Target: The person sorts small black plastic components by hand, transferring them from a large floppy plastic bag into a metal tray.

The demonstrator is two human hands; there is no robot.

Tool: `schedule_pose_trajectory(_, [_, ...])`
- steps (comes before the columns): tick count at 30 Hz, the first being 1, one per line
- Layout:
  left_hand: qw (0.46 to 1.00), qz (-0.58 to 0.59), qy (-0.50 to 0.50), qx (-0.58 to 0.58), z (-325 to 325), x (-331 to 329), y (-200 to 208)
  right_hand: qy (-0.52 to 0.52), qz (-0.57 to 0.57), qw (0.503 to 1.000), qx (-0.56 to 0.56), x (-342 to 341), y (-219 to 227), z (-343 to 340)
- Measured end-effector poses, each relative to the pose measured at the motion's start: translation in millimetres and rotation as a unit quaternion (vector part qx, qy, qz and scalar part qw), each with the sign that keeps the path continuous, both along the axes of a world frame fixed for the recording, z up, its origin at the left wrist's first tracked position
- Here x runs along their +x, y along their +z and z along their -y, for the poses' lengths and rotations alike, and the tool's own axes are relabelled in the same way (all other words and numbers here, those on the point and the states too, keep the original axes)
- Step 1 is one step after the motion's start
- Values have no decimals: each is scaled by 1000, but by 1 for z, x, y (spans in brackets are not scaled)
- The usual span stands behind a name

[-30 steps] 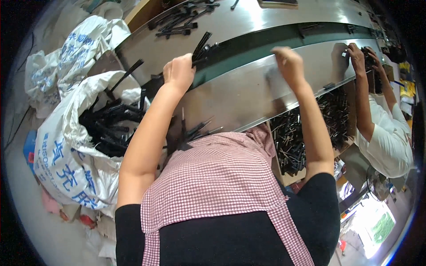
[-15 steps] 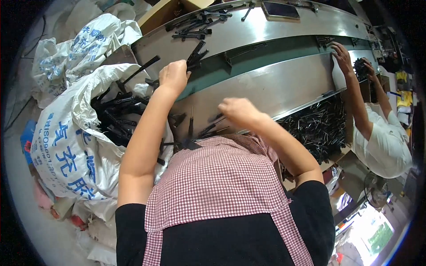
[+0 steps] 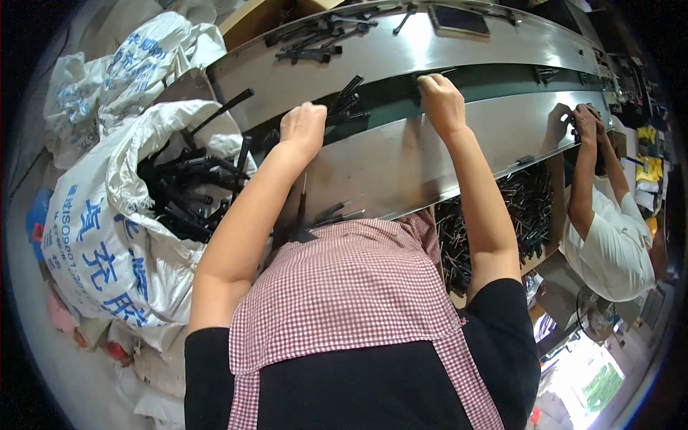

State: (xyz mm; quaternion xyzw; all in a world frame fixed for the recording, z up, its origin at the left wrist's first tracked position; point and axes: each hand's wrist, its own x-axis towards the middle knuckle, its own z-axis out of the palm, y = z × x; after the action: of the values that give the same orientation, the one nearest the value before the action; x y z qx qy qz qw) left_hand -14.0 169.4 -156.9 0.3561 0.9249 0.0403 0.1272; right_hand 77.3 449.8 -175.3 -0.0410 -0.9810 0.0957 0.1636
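Note:
My left hand is closed at the near edge of the green conveyor belt. Several black stick-like plastic parts jut from its far side, and the fingers hide where they are gripped. Farther right, my right hand reaches over the same belt, its fingers pinched on a slim black part. Most of that part is hidden by the hand. On the steel ledge by my apron, a few black pieces lie beside a thin upright rod.
An open white woven sack full of black parts stands at left. More parts and a dark flat device lie on the far steel shelf. A box of small black pieces sits right; beyond it works another person.
My right hand has moved from above the near steel ledge out to the belt. My left hand has shifted right with the black parts. The other person's hands have come together.

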Motion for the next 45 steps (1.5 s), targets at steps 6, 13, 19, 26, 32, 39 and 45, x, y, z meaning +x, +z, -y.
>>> schedule_pose_trajectory(6, [998,-55,4,-29,0,-10,6,245,149,924,-254,74,29,134])
schedule_pose_trajectory(13, [986,73,53,-137,-13,4,20,283,202,931,-108,87,22,181])
schedule_pose_trajectory(19, [992,63,92,-54,-1,-3,2,222,197,949,-106,90,30,138])
schedule_pose_trajectory(26, [989,68,61,119,-8,-19,3,92,62,987,-117,53,34,100])
schedule_pose_trajectory(32, [977,107,95,161,13,-34,44,26,6,999,-21,-13,9,68])
schedule_pose_trajectory(39, [998,24,28,-55,30,-20,9,-11,79,997,23,-18,-19,65])
schedule_pose_trajectory(45, [999,-23,-7,32,23,-7,3,-31,-40,998,26,-19,-17,33])
